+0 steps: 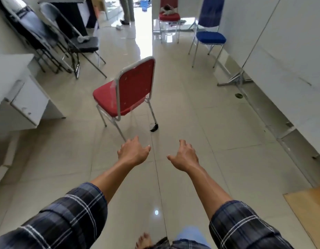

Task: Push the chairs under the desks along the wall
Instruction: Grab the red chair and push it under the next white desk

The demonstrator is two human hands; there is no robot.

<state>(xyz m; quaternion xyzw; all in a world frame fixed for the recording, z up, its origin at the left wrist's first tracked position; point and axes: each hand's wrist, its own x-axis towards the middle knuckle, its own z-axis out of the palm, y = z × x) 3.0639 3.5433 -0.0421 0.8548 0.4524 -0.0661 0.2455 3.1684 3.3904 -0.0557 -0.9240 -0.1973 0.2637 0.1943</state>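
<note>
The left grip (133,152) and the right grip (185,157) are hanging side by side over the floor (191,114), fingers loosely apart and holding nothing, while the red chair (126,90) is standing just ahead of them, near the white counter (20,83) at the left, not under it.

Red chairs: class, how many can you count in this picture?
2. The near red chair stands mid-floor, its back toward the camera. The far red chair stands at the back, left of the blue chair, with something lying on its seat. More may be hidden out of view.
</note>
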